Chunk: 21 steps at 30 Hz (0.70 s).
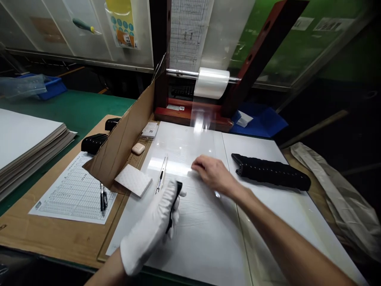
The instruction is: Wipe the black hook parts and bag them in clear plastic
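My left hand (151,226), in a white glove, is shut on a thin black strip (174,203). Just beyond it lies a slim utility knife (161,174) on the white board (196,242). My bare right hand (212,173) rests on clear plastic film (200,119) that runs down from a film roll (211,82) on a metal bar. I cannot tell whether its fingers pinch the film. To the right of that hand lies a long black strap (270,171) with a row of holes.
A white sponge block (133,180) and an earbud case (138,148) sit beside a cardboard divider (122,143). Left of it are a printed form (74,190), pens (103,198), black pieces (94,143) and stacked white sheets (26,147). Crumpled cloth (333,186) lies right.
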Each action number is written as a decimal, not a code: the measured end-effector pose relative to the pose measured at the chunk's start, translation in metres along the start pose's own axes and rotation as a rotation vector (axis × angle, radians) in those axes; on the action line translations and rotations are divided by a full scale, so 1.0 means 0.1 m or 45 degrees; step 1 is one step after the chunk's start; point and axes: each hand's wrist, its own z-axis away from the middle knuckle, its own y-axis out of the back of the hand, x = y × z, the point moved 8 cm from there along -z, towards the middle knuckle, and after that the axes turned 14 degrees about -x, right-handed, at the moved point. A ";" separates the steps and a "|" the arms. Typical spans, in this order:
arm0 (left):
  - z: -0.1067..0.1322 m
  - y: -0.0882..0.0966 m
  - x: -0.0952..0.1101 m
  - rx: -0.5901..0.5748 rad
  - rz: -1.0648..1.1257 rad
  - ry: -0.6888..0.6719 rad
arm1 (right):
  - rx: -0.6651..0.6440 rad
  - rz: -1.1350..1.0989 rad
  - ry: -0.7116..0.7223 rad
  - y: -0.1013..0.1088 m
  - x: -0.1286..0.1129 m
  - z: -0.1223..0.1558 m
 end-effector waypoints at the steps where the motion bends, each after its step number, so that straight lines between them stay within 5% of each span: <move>1: 0.02 -0.02 0.03 -0.027 0.041 -0.013 | -0.002 -0.013 0.005 -0.11 -0.11 0.20; 3: 0.03 -0.07 0.19 -0.021 -0.132 -0.104 | 0.002 -0.032 0.003 -0.35 -0.33 0.58; 7: -0.02 -0.20 0.55 0.237 -0.745 -0.275 | 0.005 -0.065 0.006 -0.83 -0.73 1.21; 11: -0.33 -0.29 0.45 0.280 -0.830 -0.216 | 0.020 -0.107 -0.001 -1.10 -0.98 1.57; 14: -0.47 -0.21 0.24 0.296 -0.865 -0.168 | 0.036 -0.127 -0.001 -1.14 -1.05 1.70; 17: -0.33 -0.13 0.02 0.207 -0.895 -0.220 | 0.061 -0.154 -0.012 -1.04 -1.05 1.75; 21: 0.11 -0.28 -0.17 -0.236 -0.958 -0.417 | 0.093 -0.316 0.039 -0.75 -1.01 1.72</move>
